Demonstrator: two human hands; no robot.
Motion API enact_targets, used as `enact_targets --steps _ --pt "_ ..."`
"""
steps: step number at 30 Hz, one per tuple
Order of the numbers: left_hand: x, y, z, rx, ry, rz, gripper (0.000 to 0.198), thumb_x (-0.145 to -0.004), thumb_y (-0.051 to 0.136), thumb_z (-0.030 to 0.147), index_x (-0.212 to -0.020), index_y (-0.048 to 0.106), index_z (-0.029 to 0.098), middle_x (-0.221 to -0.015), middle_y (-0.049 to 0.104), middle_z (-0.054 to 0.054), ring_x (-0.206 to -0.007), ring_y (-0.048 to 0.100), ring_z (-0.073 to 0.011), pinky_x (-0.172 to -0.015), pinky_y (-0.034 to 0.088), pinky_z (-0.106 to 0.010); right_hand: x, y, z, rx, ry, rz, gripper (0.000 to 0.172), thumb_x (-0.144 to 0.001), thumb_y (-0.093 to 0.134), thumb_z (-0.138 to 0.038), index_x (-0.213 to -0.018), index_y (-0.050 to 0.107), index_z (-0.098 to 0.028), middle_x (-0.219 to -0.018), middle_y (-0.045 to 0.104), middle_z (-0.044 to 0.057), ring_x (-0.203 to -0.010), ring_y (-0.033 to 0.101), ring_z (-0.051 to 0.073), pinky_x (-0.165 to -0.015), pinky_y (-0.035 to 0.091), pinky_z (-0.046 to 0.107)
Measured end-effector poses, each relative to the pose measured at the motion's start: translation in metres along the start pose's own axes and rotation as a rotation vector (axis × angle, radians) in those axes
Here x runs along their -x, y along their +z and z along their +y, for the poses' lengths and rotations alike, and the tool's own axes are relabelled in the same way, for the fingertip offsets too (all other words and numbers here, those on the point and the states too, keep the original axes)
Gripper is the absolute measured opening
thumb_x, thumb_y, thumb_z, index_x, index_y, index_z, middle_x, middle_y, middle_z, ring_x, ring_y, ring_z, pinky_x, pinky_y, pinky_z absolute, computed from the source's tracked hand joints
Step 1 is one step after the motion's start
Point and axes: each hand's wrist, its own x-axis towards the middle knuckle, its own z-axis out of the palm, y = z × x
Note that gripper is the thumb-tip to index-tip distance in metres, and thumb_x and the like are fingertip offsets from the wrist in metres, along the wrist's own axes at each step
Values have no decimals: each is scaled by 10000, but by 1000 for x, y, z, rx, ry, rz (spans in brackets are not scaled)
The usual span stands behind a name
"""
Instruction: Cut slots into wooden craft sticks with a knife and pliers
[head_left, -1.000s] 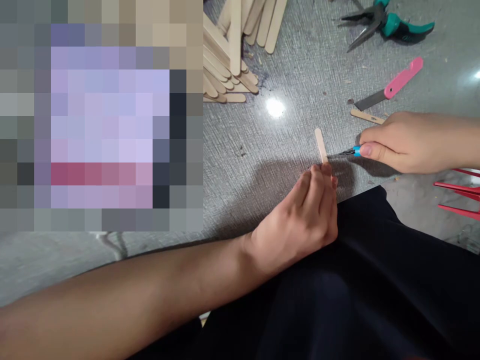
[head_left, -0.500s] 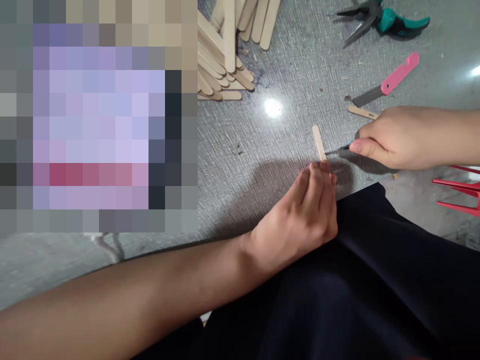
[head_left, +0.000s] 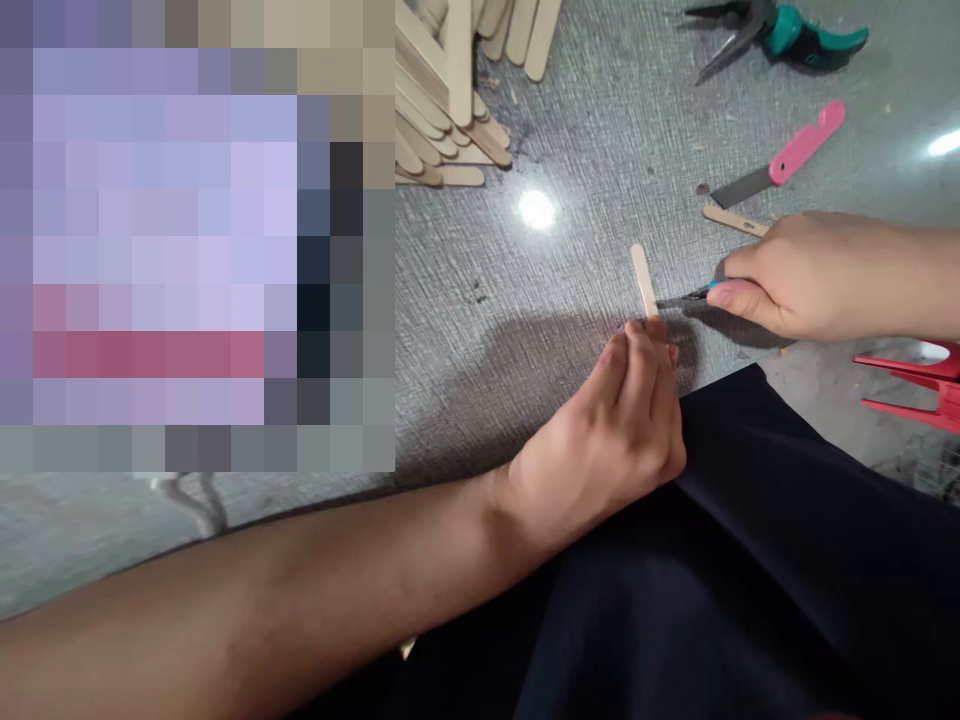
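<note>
My left hand [head_left: 619,410] is closed round the lower part of a pale wooden craft stick [head_left: 643,276], whose rounded upper end sticks out above my fingers. My right hand [head_left: 791,280] grips a craft knife [head_left: 688,297] with a thin dark blade; a bit of blue shows by the thumb, and most of its handle is hidden in the hand. The blade's tip meets the right edge of the stick, just above my left fingers. Just beyond my right hand lies another wooden stick [head_left: 727,219] with a small slot in it, partly covered by the hand.
A pink folding saw or knife [head_left: 806,145] lies behind my right hand, with green-handled pliers [head_left: 780,35] farther back. Several craft sticks [head_left: 461,80] are heaped at the back. A red plastic object [head_left: 941,385] is at the right edge. Pixelation covers the upper left.
The whole view has shifted slightly. Both hands keep their grips, and the knife tip stays at the stick's edge, with little visible movement between them.
</note>
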Motion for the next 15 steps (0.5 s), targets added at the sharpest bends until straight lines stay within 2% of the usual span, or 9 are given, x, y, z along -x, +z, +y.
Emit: enact_targets --steps 3,6,11,13,15 --pt "-1 0 -1 -16 0 7 238 -1165 712 23 -1265 863 -131 -1185 944 -263 -1031 941 -299 -961 793 -361 -1 3 -2 8 29 16 829 -1226 313 -811 -894 792 -221 -616 575 70 -660 618 275 -717 363 419" --pt "0 2 0 -5 7 4 227 -1154 729 22 -1256 862 -131 -1187 943 -266 -1030 942 -308 -965 795 -370 -3 10 0 49 44 18 854 -1211 356 -854 -953 832 -193 -661 625 95 -726 684 298 -747 390 434" --pt "9 13 6 9 -24 23 216 -1134 713 0 -1264 857 -97 -1231 933 -288 -1082 937 -337 -960 801 -428 -10 28 7 -43 -112 189 895 -1216 358 -878 -925 841 -182 -761 730 123 -854 767 320 -815 481 442" --pt "13 17 4 53 -7 52 235 -1155 714 70 -1287 848 -71 -1274 919 -317 -1093 931 -376 -873 793 -470 -11 30 7 -53 -112 209 926 -1208 343 -903 -931 843 -174 -779 743 134 -861 770 328 -804 479 441" --pt "15 20 -4 144 -10 84 328 -1217 695 265 -1282 844 -19 -1292 909 -339 -1083 930 -411 -701 734 -457 -12 28 6 -63 -88 168 915 -1218 328 -880 -923 831 -175 -782 742 147 -826 744 327 -765 446 439"
